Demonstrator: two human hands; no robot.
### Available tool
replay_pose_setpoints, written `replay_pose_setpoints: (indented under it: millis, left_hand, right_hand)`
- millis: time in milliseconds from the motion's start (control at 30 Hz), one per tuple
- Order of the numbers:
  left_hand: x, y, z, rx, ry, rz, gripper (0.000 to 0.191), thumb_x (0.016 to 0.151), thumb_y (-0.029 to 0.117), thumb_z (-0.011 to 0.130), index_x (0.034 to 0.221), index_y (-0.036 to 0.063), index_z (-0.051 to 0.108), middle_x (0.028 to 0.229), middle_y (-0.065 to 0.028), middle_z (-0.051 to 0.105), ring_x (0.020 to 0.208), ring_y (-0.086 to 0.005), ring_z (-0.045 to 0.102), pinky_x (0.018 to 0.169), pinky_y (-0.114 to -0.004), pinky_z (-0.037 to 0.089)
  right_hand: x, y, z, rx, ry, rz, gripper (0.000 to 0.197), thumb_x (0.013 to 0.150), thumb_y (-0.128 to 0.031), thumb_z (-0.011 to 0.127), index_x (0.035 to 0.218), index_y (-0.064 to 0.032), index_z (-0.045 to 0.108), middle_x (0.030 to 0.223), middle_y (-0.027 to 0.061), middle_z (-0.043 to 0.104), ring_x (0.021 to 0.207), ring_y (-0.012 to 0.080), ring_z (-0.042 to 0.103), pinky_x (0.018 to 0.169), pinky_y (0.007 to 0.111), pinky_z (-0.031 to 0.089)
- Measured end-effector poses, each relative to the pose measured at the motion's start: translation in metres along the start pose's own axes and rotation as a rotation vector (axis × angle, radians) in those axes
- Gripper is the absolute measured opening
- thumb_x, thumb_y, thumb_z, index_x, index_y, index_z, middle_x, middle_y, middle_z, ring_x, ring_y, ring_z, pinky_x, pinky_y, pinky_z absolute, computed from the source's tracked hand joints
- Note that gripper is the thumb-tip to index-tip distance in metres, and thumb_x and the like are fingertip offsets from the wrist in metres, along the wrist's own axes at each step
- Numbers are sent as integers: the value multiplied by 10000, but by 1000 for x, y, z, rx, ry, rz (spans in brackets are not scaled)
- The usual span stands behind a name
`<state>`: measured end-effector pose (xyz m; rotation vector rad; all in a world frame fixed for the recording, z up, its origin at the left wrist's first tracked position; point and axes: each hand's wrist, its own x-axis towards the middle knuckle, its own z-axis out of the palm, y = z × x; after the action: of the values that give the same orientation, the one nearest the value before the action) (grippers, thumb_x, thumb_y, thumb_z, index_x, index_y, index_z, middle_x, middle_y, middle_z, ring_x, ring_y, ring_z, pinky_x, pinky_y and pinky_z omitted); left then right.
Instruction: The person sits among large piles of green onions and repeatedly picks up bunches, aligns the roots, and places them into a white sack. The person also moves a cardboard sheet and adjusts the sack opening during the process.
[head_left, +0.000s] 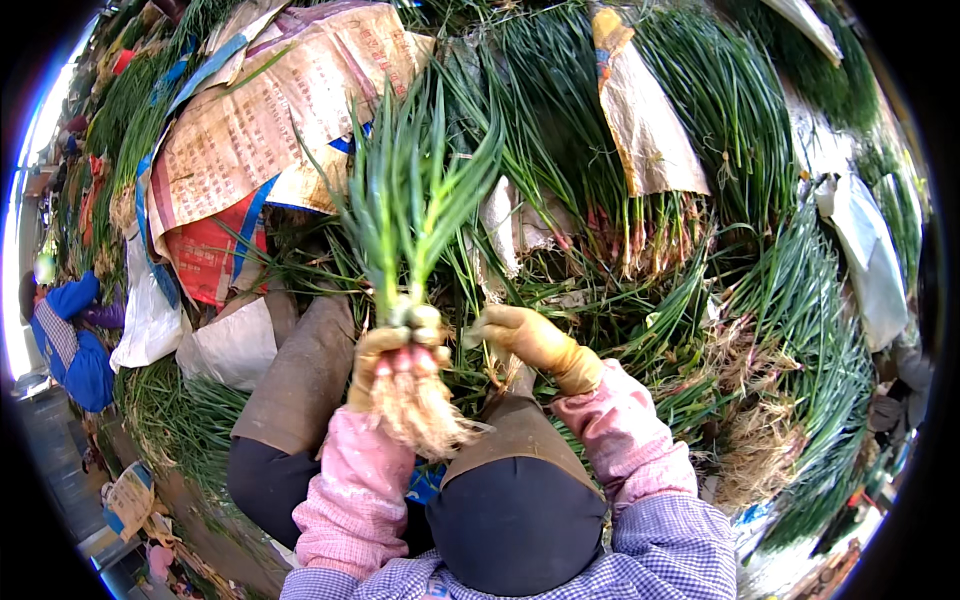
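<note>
My left hand (386, 356), in a yellowish work glove, is closed around the base of a bunch of green onions (405, 225). The bunch stands upright, with its green leaves pointing away from me and its pale, hairy roots (420, 405) hanging towards my lap. To the right of it, my right hand (525, 337), also gloved, is just above my knee, its fingers bent together and pointing left. Blur at the fingertips hides whether they pinch anything. Pink sleeve covers reach up both forearms.
Woven sacks (277, 120) lie over heaps at the upper left. Piles of green onions (720, 112) spread ahead and right, one partly under a pale sack (652, 120). Loose leaves and a rooty bundle (757, 450) lie at my right. A person in blue (71, 341) is at the far left.
</note>
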<state>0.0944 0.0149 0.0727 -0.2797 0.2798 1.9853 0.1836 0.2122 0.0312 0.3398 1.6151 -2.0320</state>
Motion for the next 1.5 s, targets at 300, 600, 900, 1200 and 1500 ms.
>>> replay_pose_setpoints:
  millis: [300,600,900,1200,1500]
  left_hand:
    - [6,6,29,266,122,399,479,767,48,609,1218,79,448,992,-51,572,805,-126,586,728,-316,513]
    - [28,-23,-42,445,579,52,218,719,8,621,926,60,573,795,-99,620,629,-205,607,638,-375,538]
    - [6,4,-12,478,447,252,260,718,-54,578,962,33,560,1124,-161,568,840,-217,631,764,-400,542]
    - [29,-20,-3,304,475,98,260,721,-18,594,974,38,563,1074,-190,588,922,-240,610,868,-447,473]
    - [51,-53,-18,145,388,227,201,727,-19,591,898,70,536,879,-59,570,846,-182,565,887,-427,427]
  right_hand:
    - [56,26,-115,-665,954,91,256,771,-230,629,1003,-124,636,985,129,632,848,294,615,786,356,491]
    - [58,32,-67,-621,427,-4,104,755,-122,604,844,-72,618,799,106,656,685,219,627,650,331,498]
    - [18,27,-33,-806,-457,152,311,803,-294,558,1038,-104,631,997,116,640,879,264,610,828,360,466]
    - [58,46,-78,-899,803,40,166,740,-187,606,888,-119,635,850,134,623,812,298,609,726,384,485]
    - [-2,63,-37,-932,540,51,73,817,-118,507,838,-79,565,745,123,627,672,294,609,581,352,482]
